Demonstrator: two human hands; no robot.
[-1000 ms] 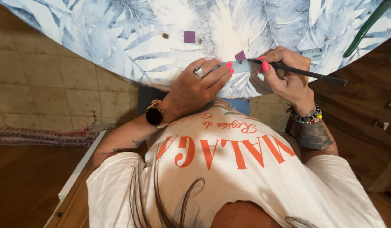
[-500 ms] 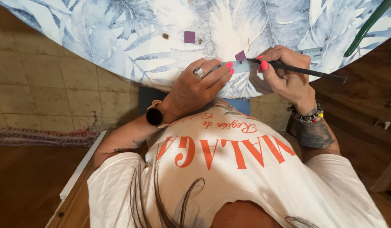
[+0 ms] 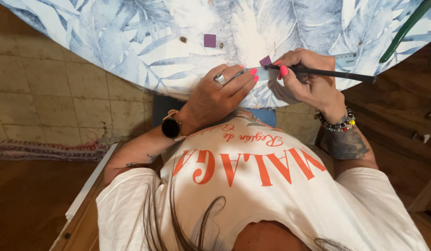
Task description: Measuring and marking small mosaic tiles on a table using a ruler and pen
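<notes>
Black stick [image 3: 327, 73] — right hand [image 3: 308, 81] grips, seemingly.

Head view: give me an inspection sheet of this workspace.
Surface: round table under a blue leaf-print cloth.
Job's things: thin black brush in right hand; purple square at its tip; left hand pressing a clear ruler flat.
Clutter: second purple square, lying apart.
Grippers: both hands bare; black watch on left wrist, bead bracelet on right.
Cables: nothing seen.
Surroundings: tiled floor, fringed rug.
</notes>
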